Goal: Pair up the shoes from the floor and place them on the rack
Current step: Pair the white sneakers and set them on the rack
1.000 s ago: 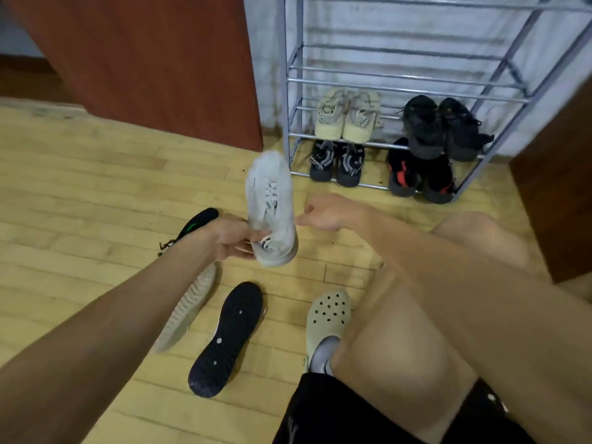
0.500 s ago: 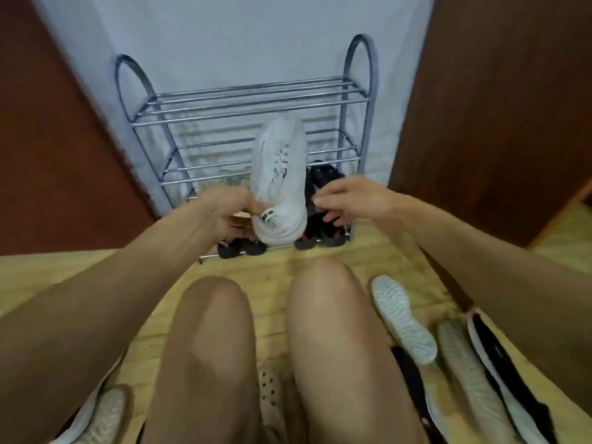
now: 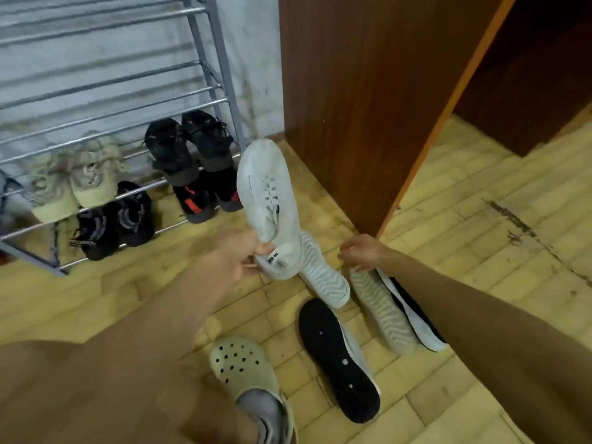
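My left hand (image 3: pixel 235 256) grips a white sneaker (image 3: pixel 267 200) by its heel, toe pointing up, above the floor. Just behind it a second white sneaker (image 3: pixel 323 277) lies sole-up on the floor. My right hand (image 3: pixel 362 251) hovers with loosely curled fingers over the toe of a grey-soled shoe (image 3: pixel 381 312) lying sole-up; whether it touches is unclear. A black-and-white shoe (image 3: pixel 413 315) lies beside that one, and a black-soled shoe (image 3: pixel 339 357) lies sole-up nearer me. The metal rack (image 3: pixel 217 72) at the left holds several pairs on its lower shelves.
A brown wooden cabinet (image 3: pixel 362 100) stands right of the rack, close behind the loose shoes. My foot in a pale clog (image 3: pixel 243 366) rests on the yellow wooden floor (image 3: pixel 480 251). The rack's upper shelves hold no shoes.
The view has swung right, from facing the rack to the loose shoes. My left hand keeps hold of the white sneaker, and my right hand has reached down to the shoes on the floor.
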{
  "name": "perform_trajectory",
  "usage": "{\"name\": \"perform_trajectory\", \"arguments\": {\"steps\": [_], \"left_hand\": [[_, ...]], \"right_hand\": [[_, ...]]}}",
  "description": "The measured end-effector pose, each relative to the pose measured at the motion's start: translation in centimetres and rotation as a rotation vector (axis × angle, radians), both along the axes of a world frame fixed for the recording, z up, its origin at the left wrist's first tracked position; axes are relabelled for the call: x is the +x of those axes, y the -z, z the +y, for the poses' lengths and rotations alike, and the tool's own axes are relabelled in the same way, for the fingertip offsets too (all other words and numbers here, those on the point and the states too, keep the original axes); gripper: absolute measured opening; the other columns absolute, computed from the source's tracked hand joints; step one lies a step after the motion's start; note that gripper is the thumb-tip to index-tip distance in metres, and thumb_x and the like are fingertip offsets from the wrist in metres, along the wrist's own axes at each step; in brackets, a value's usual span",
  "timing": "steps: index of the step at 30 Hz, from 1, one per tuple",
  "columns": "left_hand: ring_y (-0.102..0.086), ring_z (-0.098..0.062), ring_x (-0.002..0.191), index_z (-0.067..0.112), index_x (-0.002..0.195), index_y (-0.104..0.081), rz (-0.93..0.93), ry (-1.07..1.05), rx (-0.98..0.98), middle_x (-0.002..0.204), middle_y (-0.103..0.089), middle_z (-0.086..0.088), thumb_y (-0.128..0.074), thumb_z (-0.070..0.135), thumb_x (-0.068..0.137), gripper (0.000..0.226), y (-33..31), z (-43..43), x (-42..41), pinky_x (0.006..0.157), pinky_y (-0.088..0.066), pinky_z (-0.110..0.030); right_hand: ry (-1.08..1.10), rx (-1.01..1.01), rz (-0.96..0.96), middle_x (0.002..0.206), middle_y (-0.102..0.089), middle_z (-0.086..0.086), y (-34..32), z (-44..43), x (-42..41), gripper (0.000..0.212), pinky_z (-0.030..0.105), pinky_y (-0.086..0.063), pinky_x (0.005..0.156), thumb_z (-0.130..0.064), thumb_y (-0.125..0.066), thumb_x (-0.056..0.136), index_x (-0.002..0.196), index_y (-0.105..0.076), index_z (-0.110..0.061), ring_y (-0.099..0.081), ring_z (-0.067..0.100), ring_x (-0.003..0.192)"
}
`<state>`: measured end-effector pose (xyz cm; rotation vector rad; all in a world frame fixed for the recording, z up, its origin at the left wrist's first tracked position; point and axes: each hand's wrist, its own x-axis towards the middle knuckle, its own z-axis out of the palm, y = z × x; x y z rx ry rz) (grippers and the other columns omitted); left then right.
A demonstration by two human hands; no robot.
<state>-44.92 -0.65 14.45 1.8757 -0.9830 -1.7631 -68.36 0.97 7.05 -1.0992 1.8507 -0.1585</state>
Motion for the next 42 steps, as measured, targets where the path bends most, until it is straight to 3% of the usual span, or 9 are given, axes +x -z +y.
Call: {"name": "perform_trajectory", "arguments": {"steps": [6, 12, 18, 23, 28, 31, 35, 38, 42], "left_hand": [[-0.063, -0.020, 0.076, 0.008, 0.088, -0.065, -0.081, 0.030, 0.036, 0.085, -0.068, -0.008, -0.070, 0.003, 0.081, 0.010, 4.8, -2.0, 1.8, 0.058, -0.050, -0.031], [-0.065, -0.023, 0.083, 0.009, 0.094, -0.066, -0.075, 0.089, 0.022, 0.091, -0.070, -0.009, -0.069, 0.005, 0.082, 0.013, 5.3, -2.2, 3.0, 0.068, -0.055, -0.035], [-0.064, -0.024, 0.083, 0.009, 0.097, -0.066, -0.082, 0.058, 0.083, 0.090, -0.069, -0.009, -0.071, 0.010, 0.082, 0.016, 6.7, -1.7, 3.5, 0.063, -0.053, -0.033], [-0.062, -0.021, 0.077, 0.009, 0.092, -0.065, -0.104, 0.044, 0.100, 0.086, -0.068, -0.008, -0.071, 0.010, 0.082, 0.011, 7.1, -1.0, 4.2, 0.058, -0.050, -0.032], [-0.061, -0.022, 0.072, 0.010, 0.079, -0.063, -0.134, 0.003, 0.100, 0.080, -0.067, -0.009, -0.071, 0.007, 0.083, 0.009, 7.2, 0.0, 5.0, 0.060, -0.051, -0.033], [-0.061, -0.023, 0.069, 0.007, 0.078, -0.061, -0.146, -0.023, 0.108, 0.077, -0.066, -0.011, -0.070, 0.006, 0.083, 0.011, 7.4, 0.4, 5.5, 0.062, -0.053, -0.034], [-0.061, -0.023, 0.072, 0.009, 0.074, -0.056, -0.156, -0.050, 0.111, 0.078, -0.064, -0.010, -0.071, 0.006, 0.083, 0.017, 7.6, 0.4, 6.0, 0.071, -0.053, -0.039], [-0.061, -0.026, 0.082, 0.010, 0.071, -0.054, -0.176, -0.058, 0.101, 0.080, -0.062, -0.009, -0.073, 0.006, 0.081, 0.022, 7.7, 0.1, 6.1, 0.073, -0.053, -0.040], [-0.060, -0.030, 0.094, 0.005, 0.080, -0.059, -0.183, -0.072, 0.095, 0.091, -0.065, -0.013, -0.074, 0.007, 0.080, 0.015, 7.5, -0.2, 6.4, 0.076, -0.053, -0.040]], "right_hand": [[0.045, 0.112, 0.148, 0.141, -0.047, 0.022, 7.6, 0.7, 0.2, 0.045, 0.034, -0.044, 0.099, -0.014, -0.046, 0.099, 0.139, -0.040, 0.005, -0.050, 0.034, 0.127], [0.023, 0.148, 0.148, 0.155, -0.029, 0.019, 13.4, 0.7, 1.6, 0.093, 0.038, -0.036, 0.110, -0.027, -0.066, 0.088, 0.154, -0.005, -0.004, -0.036, 0.034, 0.139], [0.087, 0.043, 0.240, 0.126, -0.056, 0.015, 13.2, 0.3, 3.0, 0.060, 0.038, -0.050, 0.095, -0.015, -0.069, 0.074, 0.130, -0.048, -0.006, -0.054, 0.032, 0.119], [-0.129, -0.223, 0.346, 0.132, -0.041, 0.010, 11.5, 2.3, 4.7, 0.060, 0.042, -0.036, 0.108, -0.029, -0.069, 0.081, 0.135, -0.045, -0.018, -0.037, 0.029, 0.127], [-0.366, -0.170, -0.075, 0.111, -0.068, 0.011, 10.5, 3.4, 7.1, 0.029, 0.031, -0.047, 0.090, -0.026, -0.054, 0.094, 0.109, -0.069, -0.005, -0.061, 0.025, 0.105], [-0.203, -0.217, 0.020, 0.116, -0.064, 0.016, 11.7, 3.0, 7.9, 0.028, 0.029, -0.047, 0.088, -0.020, -0.056, 0.091, 0.113, -0.066, -0.006, -0.059, 0.028, 0.106], [-0.129, -0.033, 0.219, 0.139, -0.042, 0.015, 13.4, 1.5, 7.5, 0.062, 0.038, -0.039, 0.101, -0.032, -0.061, 0.086, 0.141, -0.041, -0.010, -0.038, 0.032, 0.130], [-0.162, 0.188, 0.109, 0.103, -0.058, 0.011, 13.9, 0.3, 7.4, 0.046, 0.024, -0.045, 0.062, -0.039, -0.066, 0.082, 0.113, -0.058, -0.006, -0.058, 0.019, 0.086], [-0.281, 0.188, 0.046, 0.045, -0.044, -0.005, 13.3, -0.7, 7.2, 0.040, 0.019, -0.027, 0.045, -0.028, -0.073, 0.077, 0.053, -0.044, -0.013, -0.035, 0.010, 0.046]]}}
